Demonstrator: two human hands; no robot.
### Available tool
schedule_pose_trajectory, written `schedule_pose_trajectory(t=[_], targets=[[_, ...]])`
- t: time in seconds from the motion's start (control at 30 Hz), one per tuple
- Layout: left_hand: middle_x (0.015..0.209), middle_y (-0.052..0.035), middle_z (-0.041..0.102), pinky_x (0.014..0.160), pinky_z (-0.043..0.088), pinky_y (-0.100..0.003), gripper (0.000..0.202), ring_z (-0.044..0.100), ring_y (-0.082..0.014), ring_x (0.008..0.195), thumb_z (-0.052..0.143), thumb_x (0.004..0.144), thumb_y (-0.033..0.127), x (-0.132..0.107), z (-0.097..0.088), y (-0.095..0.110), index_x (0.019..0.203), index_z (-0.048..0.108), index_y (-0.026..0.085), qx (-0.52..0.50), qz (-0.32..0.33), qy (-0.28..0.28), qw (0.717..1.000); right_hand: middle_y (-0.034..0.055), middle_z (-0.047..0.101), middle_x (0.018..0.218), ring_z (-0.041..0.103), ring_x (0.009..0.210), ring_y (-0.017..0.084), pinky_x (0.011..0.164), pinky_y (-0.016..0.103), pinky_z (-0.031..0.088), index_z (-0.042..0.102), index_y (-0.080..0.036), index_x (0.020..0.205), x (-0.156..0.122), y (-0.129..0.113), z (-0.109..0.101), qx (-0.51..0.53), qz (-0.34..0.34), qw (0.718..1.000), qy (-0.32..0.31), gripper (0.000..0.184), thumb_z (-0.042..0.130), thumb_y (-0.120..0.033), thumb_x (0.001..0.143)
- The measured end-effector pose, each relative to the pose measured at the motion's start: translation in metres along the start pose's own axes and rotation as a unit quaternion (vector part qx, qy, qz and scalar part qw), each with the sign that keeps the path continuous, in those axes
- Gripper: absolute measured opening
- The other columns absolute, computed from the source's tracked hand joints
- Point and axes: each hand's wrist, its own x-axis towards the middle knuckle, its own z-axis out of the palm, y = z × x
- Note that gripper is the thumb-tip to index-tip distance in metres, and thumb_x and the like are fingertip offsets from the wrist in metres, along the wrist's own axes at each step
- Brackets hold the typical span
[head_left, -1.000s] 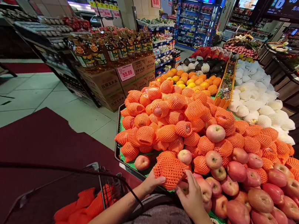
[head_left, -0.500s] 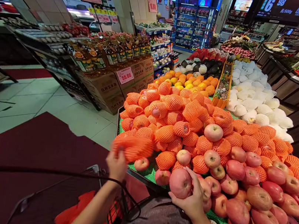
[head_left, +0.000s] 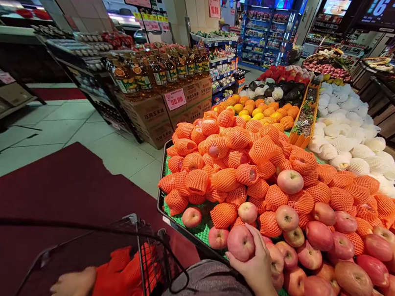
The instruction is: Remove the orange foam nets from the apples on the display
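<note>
My right hand (head_left: 258, 261) grips a bare pink-red apple (head_left: 241, 243) at the front edge of the fruit display, thumb below and fingers over its right side. My left hand (head_left: 73, 286) is low over the wire cart (head_left: 145, 264), back of the hand up. Its fingers look loosely apart, with nothing seen in them, though the tips partly drop from view. Beside its wrist lies a heap of orange-red netting (head_left: 122, 280). Several bare apples (head_left: 320, 295) lie to the right of my right hand, and apples in orange foam nets (head_left: 226, 178) are piled beyond it.
The display's black rim (head_left: 185, 232) runs along my front. A dark cable (head_left: 59, 228) crosses above the cart. Beyond the apples are white-netted fruit (head_left: 362, 152) and yellow fruit (head_left: 258, 115). Oil bottles (head_left: 160, 74) stand on cartons (head_left: 159, 120) at the left.
My left hand has moved from the display's left edge down and left over the cart; the orange foam net it held no longer shows in it. My right hand keeps the apple. The view shifted slightly.
</note>
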Motion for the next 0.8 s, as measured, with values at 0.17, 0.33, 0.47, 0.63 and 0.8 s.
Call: schedule_pose_trajectory(t=[0.17,0.33,0.47,0.63,0.8], targets=[[0.127,-0.0068,0.069,0.110,0.050,-0.066,0.043,0.062,-0.0411,0.128,0.051,0.084,0.049,-0.013,0.029,0.072,0.121,0.057,0.028,-0.139,0.170,0.027,0.975,0.0105,0.069,0.140,0.066,0.130,0.033,0.113,0.048,0.054,0.059,-0.022,0.139,-0.001,0.001,0.005,0.018,-0.016,0.999,-0.042,0.076,0.087,-0.032,0.069],[0.133,-0.0131,0.066,0.108,0.052,-0.049,0.059,0.063,-0.0355,0.124,0.070,0.085,0.053,-0.051,0.049,0.159,0.133,0.060,0.021,-0.154,0.468,-0.162,0.855,0.0108,0.068,0.141,0.065,0.131,0.032,0.114,0.048,0.053,0.058,-0.022,0.140,-0.005,0.000,0.003,0.017,-0.038,0.998,-0.057,0.074,0.086,-0.032,0.072],[0.133,-0.0186,0.058,0.096,0.056,-0.049,0.065,0.063,-0.0370,0.116,0.077,0.078,0.026,-0.078,0.061,0.191,0.137,0.052,0.015,-0.046,0.510,-0.216,0.832,0.0122,0.067,0.142,0.064,0.132,0.034,0.115,0.052,0.052,0.058,-0.021,0.141,-0.008,0.003,0.001,-0.001,-0.037,0.999,-0.031,0.075,0.086,-0.035,0.072],[0.130,-0.0175,0.055,0.095,0.058,-0.046,0.059,0.062,-0.0342,0.115,0.074,0.076,0.016,-0.090,0.075,0.206,0.130,0.052,0.015,-0.068,0.516,-0.207,0.828,0.0119,0.069,0.140,0.065,0.130,0.034,0.113,0.051,0.054,0.058,-0.022,0.141,-0.007,0.005,0.004,-0.002,-0.048,0.999,-0.014,0.075,0.085,-0.035,0.072],[0.149,-0.0196,0.046,0.114,0.049,-0.048,0.057,0.048,-0.0345,0.141,0.062,0.084,0.009,-0.105,0.090,0.220,0.138,0.049,0.018,-0.124,0.540,-0.186,0.811,0.0112,0.069,0.139,0.066,0.130,0.033,0.113,0.050,0.054,0.058,-0.022,0.141,-0.005,0.004,0.005,-0.002,-0.061,0.998,-0.019,0.074,0.085,-0.034,0.073]])
